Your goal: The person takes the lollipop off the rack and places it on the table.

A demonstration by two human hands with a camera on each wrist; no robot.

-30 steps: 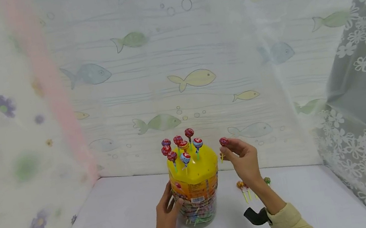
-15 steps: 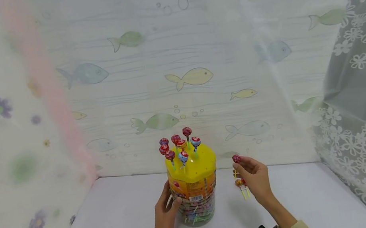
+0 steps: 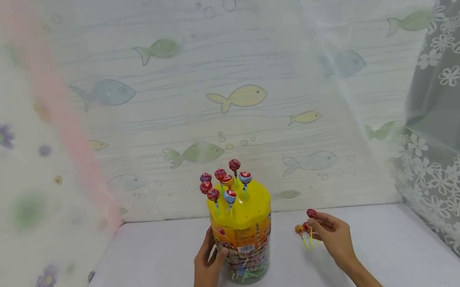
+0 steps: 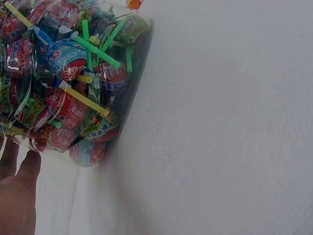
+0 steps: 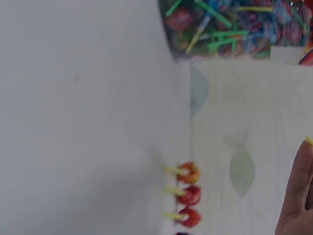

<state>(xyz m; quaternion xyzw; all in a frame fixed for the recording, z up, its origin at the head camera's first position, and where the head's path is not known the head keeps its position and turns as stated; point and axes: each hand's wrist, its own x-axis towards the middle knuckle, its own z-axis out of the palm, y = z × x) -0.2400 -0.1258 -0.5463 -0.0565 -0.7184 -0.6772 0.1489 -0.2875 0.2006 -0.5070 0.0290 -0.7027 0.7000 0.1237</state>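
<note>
A clear plastic jar [image 3: 248,257] full of wrapped lollipops stands upright on the table, with a yellow lid [image 3: 248,211]. Several lollipops [image 3: 229,196] stick up out of that lid by their sticks. My left hand [image 3: 207,269] holds the jar's left side, thumb toward the front; its fingertips also show at the jar in the left wrist view. Right of the jar, my right hand [image 3: 339,242] pinches a dark red lollipop [image 3: 311,212] by its stick, head up, just above the table. Close by lie a few lollipops [image 3: 299,229] in a row, partly hidden by that hand.
In the right wrist view the orange lollipop [image 5: 190,172] and red lollipop [image 5: 190,196] lie side by side with yellow sticks. A white cloth [image 3: 156,277] covers the table. A fish-patterned curtain [image 3: 239,60] hangs behind; patterned sheets enclose both sides.
My right hand has moved away from the lid, down and to the right toward the lollipops on the table, carrying the red lollipop. The left hand stays on the jar.
</note>
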